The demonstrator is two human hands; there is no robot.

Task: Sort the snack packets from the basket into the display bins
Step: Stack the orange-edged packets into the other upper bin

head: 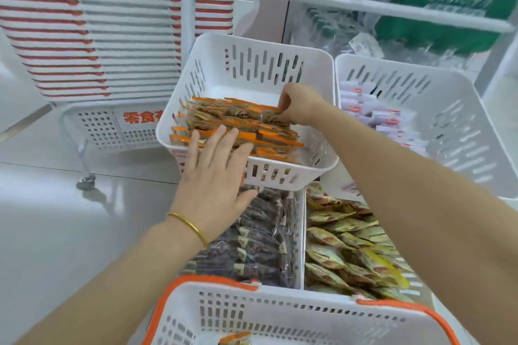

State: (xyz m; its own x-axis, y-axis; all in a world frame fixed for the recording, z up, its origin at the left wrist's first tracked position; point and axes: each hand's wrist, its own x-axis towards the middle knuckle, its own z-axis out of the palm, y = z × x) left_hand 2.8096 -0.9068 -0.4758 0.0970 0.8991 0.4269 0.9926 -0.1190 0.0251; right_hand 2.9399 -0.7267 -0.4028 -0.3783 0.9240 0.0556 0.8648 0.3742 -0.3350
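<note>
A white slotted display bin (213, 59) in the upper middle holds a row of orange-edged snack packets (274, 137). My left hand (215, 171) lies flat over the bin's front rim, its straight fingers pressing on the near packets. My right hand (297, 103) reaches in from the right and pinches the far end of the packet row with curled fingers. At the bottom edge stands the white basket (280, 314) with orange handles; one orange packet (235, 339) shows inside it.
Below the orange bin sit a bin of dark packets (260, 235) and a bin of yellow-green packets (350, 246). A white bin with pale packets (372, 117) is to the right. A stack of red-and-white baskets (84, 22) on a wheeled stand is at left.
</note>
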